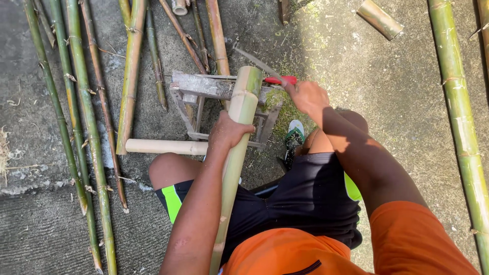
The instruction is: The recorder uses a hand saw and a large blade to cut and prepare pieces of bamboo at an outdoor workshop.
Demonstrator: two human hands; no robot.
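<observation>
A thick, pale green bamboo pole [239, 137] with one ringed joint rests across one small wooden stand [204, 89]. The left hand [226, 131] clenches around the pole; the right hand [307, 95] grasps one red-handled saw [265, 71]. Two short cut pieces [379, 19] lie on the concrete floor [397, 102].

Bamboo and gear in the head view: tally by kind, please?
Thick pole in left hand: 1
Short cut pieces: 3
Saw in right hand: 1
Wooden stool: 1
Total: 6, long poles lying around uncounted.
</observation>
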